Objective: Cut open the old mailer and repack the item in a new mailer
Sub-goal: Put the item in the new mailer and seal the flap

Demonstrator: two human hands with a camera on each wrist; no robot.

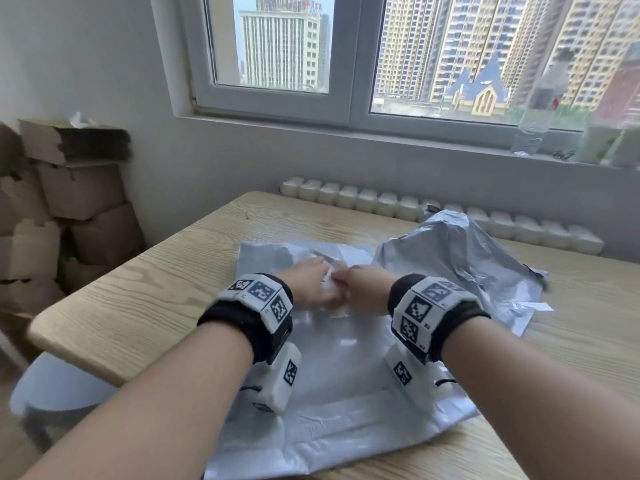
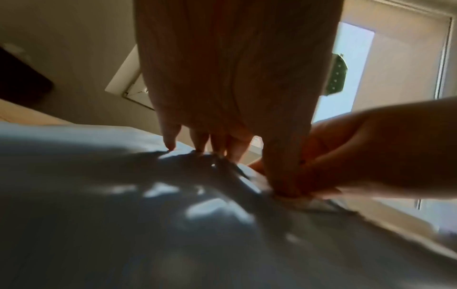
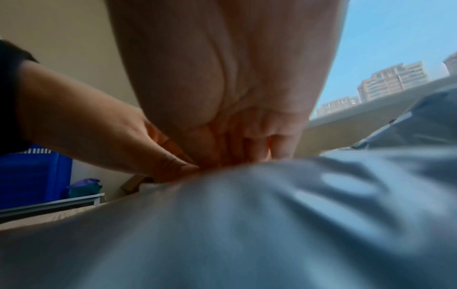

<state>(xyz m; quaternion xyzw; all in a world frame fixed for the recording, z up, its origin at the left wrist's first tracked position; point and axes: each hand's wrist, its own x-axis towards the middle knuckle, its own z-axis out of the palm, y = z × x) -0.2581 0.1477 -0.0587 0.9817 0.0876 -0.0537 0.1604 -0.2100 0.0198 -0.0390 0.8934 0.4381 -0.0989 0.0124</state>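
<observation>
Bright daylight from the window (image 1: 353, 57), falling on the table (image 1: 180, 265). Soft glare on the grey mailer (image 1: 339, 386), with pale highlights along its creases. Slight motion blur on both hands and at the far right by the sill. Straight lines bent near the edges of the head view. Much dimmer in both wrist views: left hand (image 2: 232, 82) backlit and almost in silhouette, right hand (image 3: 222, 78) in warm shade. Mailer close to the lens there, badly out of focus, with patchy shadows and bright spots.
</observation>
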